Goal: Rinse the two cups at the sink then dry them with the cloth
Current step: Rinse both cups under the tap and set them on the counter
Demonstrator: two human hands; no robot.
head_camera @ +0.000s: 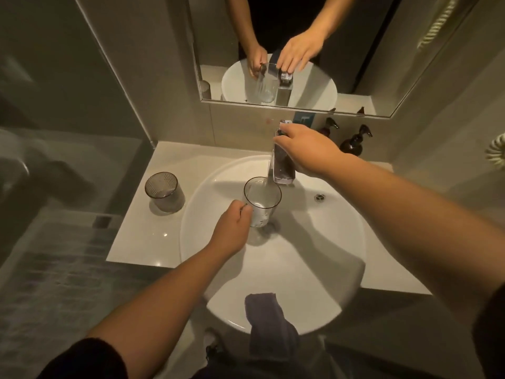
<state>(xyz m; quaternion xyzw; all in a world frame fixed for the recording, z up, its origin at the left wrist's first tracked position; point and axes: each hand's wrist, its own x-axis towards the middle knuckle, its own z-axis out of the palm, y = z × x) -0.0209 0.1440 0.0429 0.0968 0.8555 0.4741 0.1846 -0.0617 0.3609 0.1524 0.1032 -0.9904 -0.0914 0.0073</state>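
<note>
My left hand (232, 228) grips a clear glass cup (261, 202) upright inside the white sink basin (314, 269), right under the spout of the chrome tap (282, 168). A thin stream of water runs into the cup. My right hand (306, 150) rests on top of the tap with its fingers over the lever. A second cup (164, 192), darker and ribbed, stands on the counter left of the basin. A grey cloth (269, 321) hangs over the basin's front rim.
The beige counter (131, 242) surrounds the basin. Two dark pump bottles (355, 142) stand at the back right against the wall. A mirror (382, 64) above reflects the hands and tap. The drain overflow (319, 197) sits right of the tap.
</note>
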